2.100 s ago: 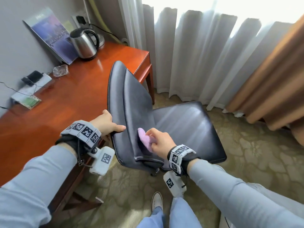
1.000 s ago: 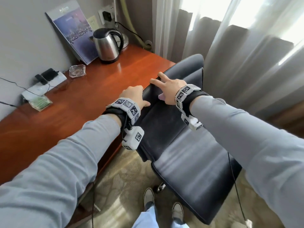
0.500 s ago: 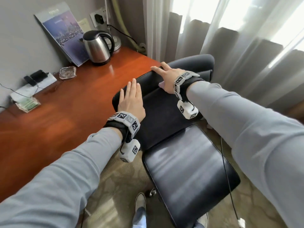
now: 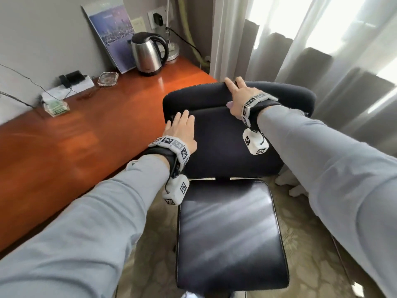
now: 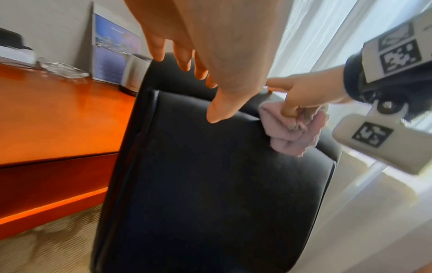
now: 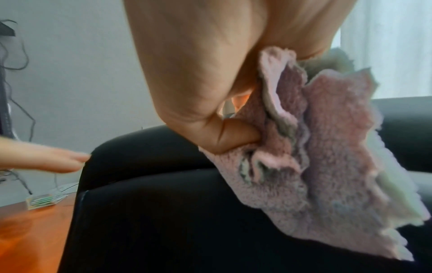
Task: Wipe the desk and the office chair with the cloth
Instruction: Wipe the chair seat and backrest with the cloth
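Both of your hands are on the backrest of the black office chair [image 4: 221,145], which faces you with its seat towards your feet. Your left hand [image 4: 181,134] lies flat against the upper left of the backrest, fingers straight and together, holding nothing. Your right hand [image 4: 240,97] reaches over the top edge, forefingers extended along the rim, while the remaining fingers and thumb bunch the pink cloth [image 5: 294,129] in the palm; the cloth [image 6: 315,147] hangs crumpled against the backrest just below the top edge.

Your desk [image 4: 86,134] runs along the chair's left side, its reddish top close to the backrest's left edge. At its far end a steel kettle [image 4: 148,53] stands in front of a leaning blue booklet [image 4: 113,33]. Nearer along the wall sit a glass ashtray [image 4: 107,78], a black device on a white base [image 4: 73,79] with trailing cables, and a clear holder of green packets [image 4: 57,107]. Sheer curtains [image 4: 300,39] hang just behind the chair.
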